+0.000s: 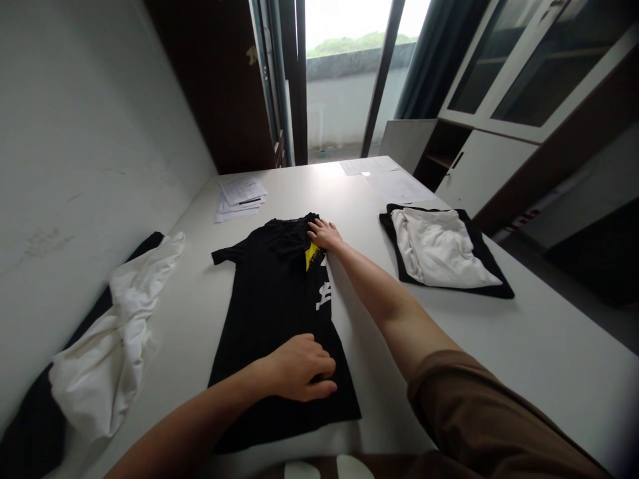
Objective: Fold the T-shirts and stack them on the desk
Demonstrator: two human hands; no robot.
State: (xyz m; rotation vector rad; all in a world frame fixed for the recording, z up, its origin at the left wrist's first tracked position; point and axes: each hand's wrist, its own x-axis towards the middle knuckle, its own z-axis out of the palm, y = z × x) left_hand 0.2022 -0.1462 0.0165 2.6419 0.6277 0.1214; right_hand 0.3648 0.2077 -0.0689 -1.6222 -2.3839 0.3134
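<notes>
Firstly, at left: one rumpled white cloth garment (132,299), lying over black fabric (32,412) beside the wall. Far left: one stack of printed paper sheets (242,193), a dark pen-like strip on top (too small to identify).

Centre: one black short-sleeved T-shirt with a yellow and white print (269,299), laid lengthwise on the smooth white tabletop (549,346), collar far, hem near. Its left sleeve is out; cloth bunches near the collar. Hazards, by judgement: creases set in if that bunching is pressed down; the body may skew if one end is pulled while the other is held.

Left hand (302,366): above the near half, fingers loosely curled, thumb apart, no cloth visible between; contact cannot be told. Right hand (325,235): palm down, fingers slightly spread, touching the far right shoulder.

Right: one folded white cloth (434,246) upon a larger folded black cloth (492,279).
</notes>
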